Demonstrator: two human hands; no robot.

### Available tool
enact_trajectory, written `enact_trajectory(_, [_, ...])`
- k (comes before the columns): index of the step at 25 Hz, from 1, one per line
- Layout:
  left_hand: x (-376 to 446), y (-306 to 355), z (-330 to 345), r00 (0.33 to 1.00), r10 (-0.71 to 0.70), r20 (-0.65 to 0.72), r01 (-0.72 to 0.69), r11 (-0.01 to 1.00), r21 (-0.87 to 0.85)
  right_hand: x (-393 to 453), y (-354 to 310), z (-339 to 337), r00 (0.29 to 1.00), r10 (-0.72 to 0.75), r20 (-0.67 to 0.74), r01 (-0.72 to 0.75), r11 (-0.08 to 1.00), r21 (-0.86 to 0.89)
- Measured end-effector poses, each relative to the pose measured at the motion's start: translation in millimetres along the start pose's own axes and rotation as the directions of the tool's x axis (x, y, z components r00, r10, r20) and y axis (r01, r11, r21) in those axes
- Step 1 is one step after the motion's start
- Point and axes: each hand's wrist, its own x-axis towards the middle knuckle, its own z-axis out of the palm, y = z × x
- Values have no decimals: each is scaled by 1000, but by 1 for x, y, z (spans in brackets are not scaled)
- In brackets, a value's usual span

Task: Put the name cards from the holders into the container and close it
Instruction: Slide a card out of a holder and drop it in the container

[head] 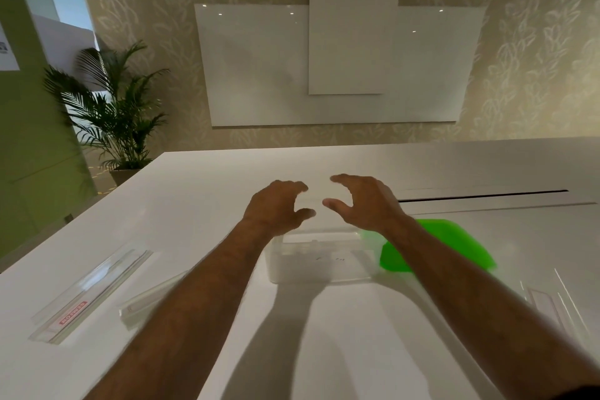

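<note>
A: Left to right — holders [92, 294] lying flat on the desk [201, 191], open container [319, 258], green lid [451, 245] beside it.
B: Risk?
A: A clear holder is easily knocked over.
B: Hands?
A: Left hand [276, 206], right hand [363, 201] outstretched beyond the container, fingers curled wide, holding nothing.

Head-worn camera looks forward and down across the white table [201, 191].

Soft indoor light, forearm shadows on the table [181, 201], blurred, edges warped.
</note>
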Motion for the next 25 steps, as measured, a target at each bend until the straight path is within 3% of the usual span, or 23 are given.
enact_trajectory(4, [-20, 2, 5, 975, 30, -220, -20, 999, 47, -20, -4, 5, 999, -25, -33, 20, 987, -158])
enact_trajectory(13, [-57, 8, 25, 968, -39, -247, 88, 978, 190, -64, -5, 13, 996, 45, -79, -66, 953, -295])
enact_trajectory(25, [-55, 47, 46, 962, 44, -271, -4, 989, 146, -115, 36, -6, 984, 154, -85, -175, 893, -414])
